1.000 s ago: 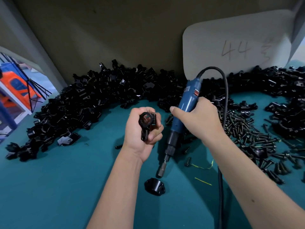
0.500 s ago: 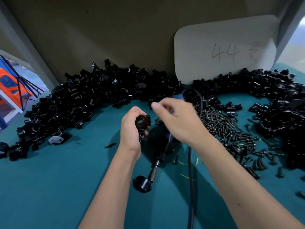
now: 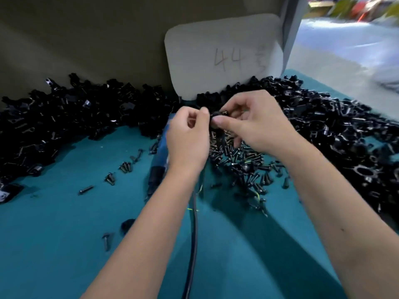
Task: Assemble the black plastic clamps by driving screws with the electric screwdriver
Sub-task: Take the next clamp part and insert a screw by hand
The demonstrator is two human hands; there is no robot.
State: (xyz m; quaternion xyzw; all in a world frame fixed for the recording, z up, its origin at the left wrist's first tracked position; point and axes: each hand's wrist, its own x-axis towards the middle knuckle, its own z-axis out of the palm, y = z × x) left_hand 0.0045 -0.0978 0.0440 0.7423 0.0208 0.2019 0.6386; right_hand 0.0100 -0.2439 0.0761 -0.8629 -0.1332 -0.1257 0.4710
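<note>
My left hand [image 3: 187,137] and my right hand [image 3: 254,126] meet above the screw pile, both pinching a small black clamp [image 3: 214,120] between their fingertips. The clamp is mostly hidden by my fingers. A small dark piece sits at my right fingertips; whether it is a screw I cannot tell. The blue electric screwdriver [image 3: 160,156] lies on the teal table [image 3: 54,244] under my left wrist, nobody holding it. Its black cable [image 3: 194,238] runs toward me between my forearms. A heap of black screws [image 3: 239,160] lies just below my hands.
Large heaps of black clamp parts line the back left [image 3: 64,117] and the right side [image 3: 345,137]. Loose screws [image 3: 109,178] and one clamp half [image 3: 127,225] lie left of my left arm. A white card [image 3: 224,57] marked 44 leans on the back wall.
My right hand has put the screwdriver down on the table and moved to the clamp in my left hand. Both hands moved up toward the screw pile; the view swung right.
</note>
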